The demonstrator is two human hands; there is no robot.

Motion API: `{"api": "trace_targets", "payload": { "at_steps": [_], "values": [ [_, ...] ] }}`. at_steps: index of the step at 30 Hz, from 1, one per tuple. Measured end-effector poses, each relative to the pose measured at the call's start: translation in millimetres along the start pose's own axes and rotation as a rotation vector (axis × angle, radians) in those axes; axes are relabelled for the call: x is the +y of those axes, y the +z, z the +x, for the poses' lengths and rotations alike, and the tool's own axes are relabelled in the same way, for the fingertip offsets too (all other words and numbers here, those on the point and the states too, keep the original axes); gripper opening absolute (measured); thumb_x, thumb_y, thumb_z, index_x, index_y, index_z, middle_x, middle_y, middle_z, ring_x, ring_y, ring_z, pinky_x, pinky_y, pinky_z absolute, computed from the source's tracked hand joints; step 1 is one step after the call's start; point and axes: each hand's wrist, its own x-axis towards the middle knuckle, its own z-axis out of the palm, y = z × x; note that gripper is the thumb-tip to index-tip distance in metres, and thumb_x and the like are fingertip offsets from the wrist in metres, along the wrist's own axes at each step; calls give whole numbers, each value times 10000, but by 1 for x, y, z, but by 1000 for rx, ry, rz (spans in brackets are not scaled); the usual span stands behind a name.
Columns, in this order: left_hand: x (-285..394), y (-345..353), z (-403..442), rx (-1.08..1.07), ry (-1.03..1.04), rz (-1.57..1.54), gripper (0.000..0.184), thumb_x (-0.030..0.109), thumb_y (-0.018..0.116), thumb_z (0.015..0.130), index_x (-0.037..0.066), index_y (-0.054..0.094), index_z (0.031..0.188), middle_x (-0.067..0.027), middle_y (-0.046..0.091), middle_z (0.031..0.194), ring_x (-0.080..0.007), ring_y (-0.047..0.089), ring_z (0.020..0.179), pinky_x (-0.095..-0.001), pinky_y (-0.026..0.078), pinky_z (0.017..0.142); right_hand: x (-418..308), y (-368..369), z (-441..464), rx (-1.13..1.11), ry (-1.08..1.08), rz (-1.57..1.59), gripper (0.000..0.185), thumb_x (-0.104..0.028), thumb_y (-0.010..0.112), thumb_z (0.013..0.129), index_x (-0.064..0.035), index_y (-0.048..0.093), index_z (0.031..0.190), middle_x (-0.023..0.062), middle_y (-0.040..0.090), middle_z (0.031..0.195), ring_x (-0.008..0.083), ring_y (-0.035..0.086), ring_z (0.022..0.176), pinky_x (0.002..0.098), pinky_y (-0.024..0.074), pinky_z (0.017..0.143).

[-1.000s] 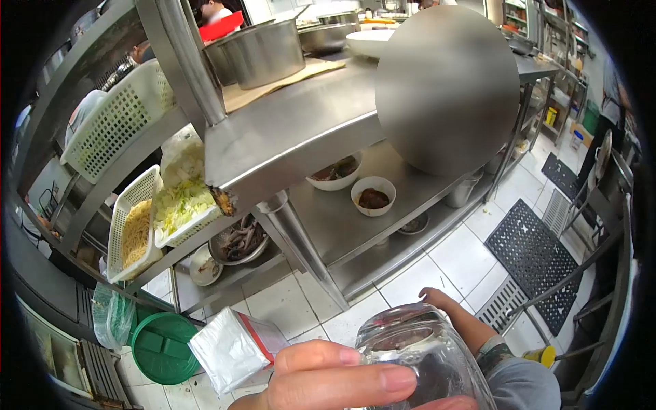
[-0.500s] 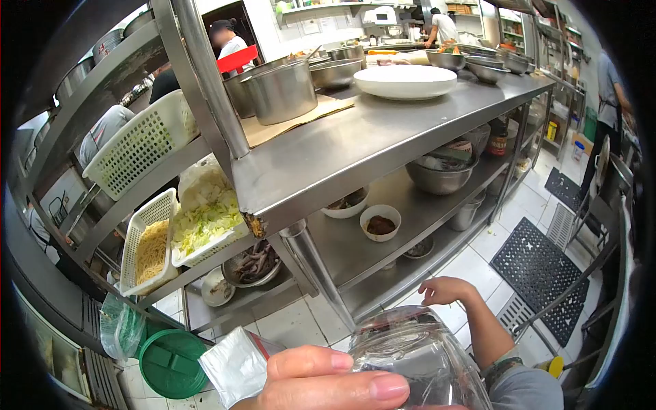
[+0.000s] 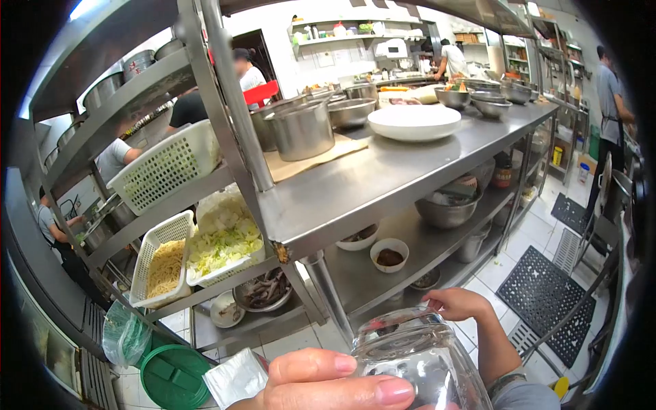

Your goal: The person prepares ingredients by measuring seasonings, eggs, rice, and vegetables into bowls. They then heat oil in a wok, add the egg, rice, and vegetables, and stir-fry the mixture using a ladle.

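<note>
A clear glass vessel (image 3: 424, 355), perhaps a jar or pitcher, is close to the camera at the bottom centre. My left hand (image 3: 335, 386) grips it from the left, fingers across its side. Beyond the vessel's upper right edge is my right hand (image 3: 456, 304), its fingers apart and slightly bent, with nothing visible in them. Its fingertips are close to the glass rim; whether they touch it cannot be made out. The forearm and grey sleeve show at the lower right.
Ahead stands a steel table (image 3: 307, 205) with a pot (image 3: 301, 130), a white plate (image 3: 415, 123) and bowls. Baskets of noodles (image 3: 166, 268) and cut cabbage (image 3: 222, 242) fill the left rack. A green bin (image 3: 174, 376) is lower left; black mats (image 3: 550, 301) lie right. Several people work beyond.
The view has tilted up, showing more of the back shelves and people. My right hand has come nearer the glass vessel's rim. My left hand still holds the vessel.
</note>
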Motion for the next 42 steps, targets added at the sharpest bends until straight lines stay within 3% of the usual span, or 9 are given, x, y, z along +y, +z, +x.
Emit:
{"api": "trace_targets", "payload": {
  "at_steps": [5, 10, 13, 18, 23, 29, 37, 39, 42],
  "values": [
    [1, 13, 24, 71, 51, 21, 440, 298, 693, 850, 203, 531, 1248, 100, 671, 1073, -227, 557, 1030, -351, 404, 810, -29, -17, -7, 66, -35, -20, 523, -296, 725, 846, -25, 579, 1269, 174, 686, 1083, 295, 681, 982, 383, 542, 863],
    [-4, 23, 30, 103, 97, 66, 437, 314, 676, 866, 187, 533, 1258, 37, 683, 1062, -233, 572, 1001, -344, 428, 824, -61, -37, -20, 424, -193, 226, 449, -147, 759, 811, -11, 623, 1217, 140, 699, 1042, 242, 700, 920, 336, 552, 846],
    [-7, -5, 7, -211, -119, 82, 470, 334, 662, 870, 142, 540, 1281, -55, 691, 1089, -286, 610, 987, -396, 475, 831, -74, -44, -34, 596, -408, 544, 522, -127, 811, 757, -1, 621, 1226, 120, 694, 1035, 220, 698, 922, 347, 553, 852],
    [16, 2, -38, -465, -934, -95, 1026, 230, 987, 512, 28, 398, 1328, -173, 607, 1181, -243, 612, 989, -341, 510, 855, -113, -37, -44, 586, -901, 661, 917, -421, 908, 655, 24, 518, 1356, 220, 632, 1195, 326, 652, 1045, 409, 542, 899],
    [35, 34, -142, -555, -1278, 184, 933, 284, 942, 593, -1, 444, 1328, -205, 589, 1197, -338, 604, 1070, -412, 491, 934, -121, -3, -27, 221, -523, 313, 1014, -329, 873, 703, -44, 325, 1507, 180, 507, 1331, 328, 587, 1148, 378, 506, 927],
    [44, 58, -283, -651, -1430, 202, 1034, 350, 923, 600, -19, 390, 1406, -257, 534, 1310, -411, 532, 1195, -452, 424, 1021, -39, 113, 24, 202, -133, 413, 873, -329, 852, 736, -7, 416, 1420, 189, 564, 1261, 297, 635, 1058, 376, 544, 879],
    [85, 28, -304, -1316, -1470, -30, 941, 429, 788, 771, -31, 347, 1464, -291, 440, 1441, -428, 446, 1321, -470, 368, 1098, 75, 244, 99, 498, 288, 253, 880, -368, 791, 682, 7, 429, 1392, 250, 550, 1309, 401, 566, 1171, 435, 472, 986],
    [98, 22, -319, -1292, -1420, -167, 865, 430, 751, 807, -25, 388, 1446, -275, 476, 1418, -410, 469, 1310, -455, 374, 1105, 88, 253, 137, 497, 352, 222, 880, -362, 787, 685, -4, 414, 1397, 252, 545, 1310, 407, 568, 1165, 449, 472, 983],
    [87, 29, -316, -1648, -1550, -264, 828, 429, 726, 831, -24, 396, 1440, -256, 487, 1414, -403, 485, 1292, -448, 385, 1096, 90, 251, 190, 304, 394, 43, 669, -329, 762, 750, -4, 541, 1291, 238, 572, 1279, 400, 587, 1144, 456, 487, 950]
  ]
}}
